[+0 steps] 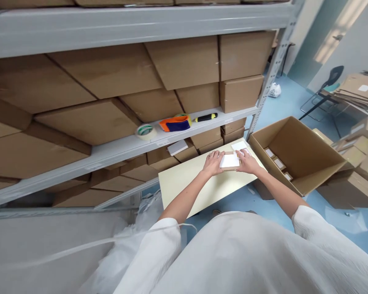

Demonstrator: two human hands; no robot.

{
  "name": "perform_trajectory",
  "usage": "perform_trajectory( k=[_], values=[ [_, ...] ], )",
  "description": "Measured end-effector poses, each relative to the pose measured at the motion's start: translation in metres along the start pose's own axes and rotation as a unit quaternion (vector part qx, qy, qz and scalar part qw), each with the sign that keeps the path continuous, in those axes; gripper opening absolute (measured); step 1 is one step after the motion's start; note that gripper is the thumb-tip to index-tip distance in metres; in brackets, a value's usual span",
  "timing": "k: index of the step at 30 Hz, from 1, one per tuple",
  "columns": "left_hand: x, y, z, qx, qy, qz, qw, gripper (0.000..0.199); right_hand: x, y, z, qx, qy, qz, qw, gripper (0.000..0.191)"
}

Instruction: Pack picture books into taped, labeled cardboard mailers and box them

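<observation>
A small cardboard box with a white label (230, 161) rests on a pale yellow board (184, 183). My left hand (213, 163) grips the box's left end, thumb along the near side. At its right end, my right hand (247, 161) presses with bent fingers on the label and the edge. Just behind the right hand lies a small stack of white labels or paper (239, 145). The underside of the box is hidden.
A large open carton (315, 143) stands right of the board, with several small labelled boxes (279, 164) inside. On the grey shelf (110, 154) are a tape roll (146, 131), an orange-and-blue tape dispenser (175, 123), a cutter (206, 117) and cardboard boxes (184, 61). Plastic wrap (125, 245) lies left.
</observation>
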State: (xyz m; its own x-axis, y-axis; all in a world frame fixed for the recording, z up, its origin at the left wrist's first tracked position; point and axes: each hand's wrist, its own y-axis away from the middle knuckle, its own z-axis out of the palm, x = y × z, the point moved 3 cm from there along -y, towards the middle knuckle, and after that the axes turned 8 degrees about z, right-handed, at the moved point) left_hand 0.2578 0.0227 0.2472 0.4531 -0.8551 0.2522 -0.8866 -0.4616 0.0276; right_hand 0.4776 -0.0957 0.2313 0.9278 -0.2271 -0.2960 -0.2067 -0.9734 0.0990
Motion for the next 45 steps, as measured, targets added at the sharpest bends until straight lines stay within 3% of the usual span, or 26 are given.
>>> perform_trajectory(
  k=[7, 13, 17, 20, 25, 31, 37, 45],
  values=[
    [0.115, -0.082, 0.012, 0.019, -0.01, 0.091, 0.996, 0.114, 0.109, 0.081, -0.053, 0.072, -0.019, 0.073, 0.995, 0.114],
    [0.205, -0.152, 0.019, 0.024, -0.023, 0.172, 0.985, 0.11, 0.197, 0.14, -0.074, 0.119, -0.013, 0.146, 0.982, 0.114],
    [0.249, -0.193, 0.025, 0.022, -0.026, 0.221, 0.975, 0.108, 0.24, 0.163, -0.079, 0.138, -0.022, 0.203, 0.969, 0.119],
    [0.268, -0.221, 0.033, 0.014, -0.015, 0.25, 0.968, 0.108, 0.265, 0.172, -0.081, 0.134, -0.028, 0.237, 0.962, 0.122],
    [0.279, -0.271, 0.052, -0.003, 0.006, 0.303, 0.953, 0.107, 0.295, 0.171, -0.084, 0.137, -0.046, 0.285, 0.948, 0.123],
    [0.267, -0.322, 0.083, -0.04, 0.024, 0.351, 0.935, 0.1, 0.316, 0.153, -0.075, 0.141, -0.061, 0.34, 0.928, 0.117],
    [0.252, -0.344, 0.118, -0.089, 0.035, 0.345, 0.934, 0.079, 0.327, 0.127, -0.042, 0.127, -0.086, 0.419, 0.895, 0.092],
    [0.238, -0.369, 0.171, -0.201, 0.034, 0.323, 0.924, 0.073, 0.359, 0.091, 0.013, 0.115, -0.122, 0.441, 0.882, 0.074]
  ],
)
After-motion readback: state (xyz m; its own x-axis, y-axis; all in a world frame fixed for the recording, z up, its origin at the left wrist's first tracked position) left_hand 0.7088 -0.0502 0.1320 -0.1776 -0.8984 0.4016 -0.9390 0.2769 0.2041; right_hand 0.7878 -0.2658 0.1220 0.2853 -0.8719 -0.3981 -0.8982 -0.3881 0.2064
